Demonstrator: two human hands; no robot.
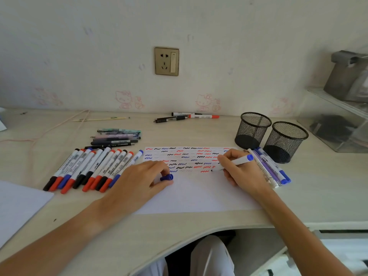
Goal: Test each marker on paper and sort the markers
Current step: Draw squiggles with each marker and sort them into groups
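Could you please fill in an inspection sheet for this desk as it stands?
Surface: pale desk, white paper with red, blue and black squiggles.
Job's things: marker row left of paper; blue markers right; two empty mesh cups.
Clutter: pens behind the row; more pens by the wall; loose sheet.
Hands: left hand holds a blue cap; right hand holds a marker, tip on paper.
Cables: pink cord.
Surroundings: wall socket, clear shelf.
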